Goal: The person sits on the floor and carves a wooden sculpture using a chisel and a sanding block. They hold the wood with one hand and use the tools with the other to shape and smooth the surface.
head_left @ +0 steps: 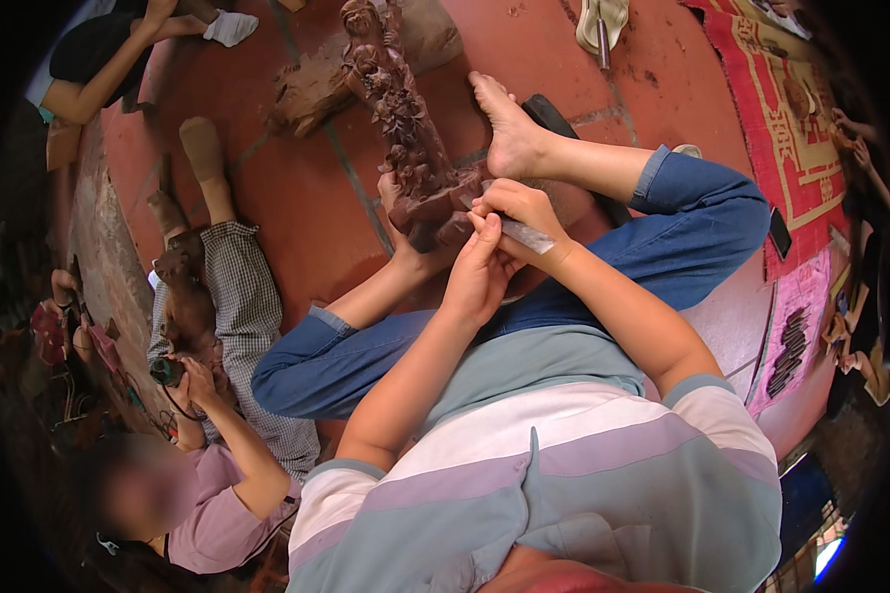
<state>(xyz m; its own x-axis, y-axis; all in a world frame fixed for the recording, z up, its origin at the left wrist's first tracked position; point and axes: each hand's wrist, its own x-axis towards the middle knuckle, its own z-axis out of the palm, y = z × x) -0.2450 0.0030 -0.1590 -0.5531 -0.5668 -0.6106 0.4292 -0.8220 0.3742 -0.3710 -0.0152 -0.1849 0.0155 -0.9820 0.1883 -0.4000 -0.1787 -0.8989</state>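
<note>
A dark reddish-brown carved wooden sculpture [410,133], tall and covered in figures and foliage, leans with its lower end by my bare feet. Close to its base, my right hand [520,211] is closed around a flat grey blade-like strip [527,235]. One end of that strip sticks out over my right wrist; the other points toward the carving. My left hand [480,269] meets the right one from below, its thumb and fingers closed against the strip. What its curled fingers cover is partly hidden.
A rough log [405,57] lies behind the sculpture on red tiles [297,237]. At left, a co-worker holds a green and black power tool [165,371] against another wooden carving [185,287]. A red patterned mat [761,128], a phone [779,231] and a pink cloth [801,306] with dark tools lie right.
</note>
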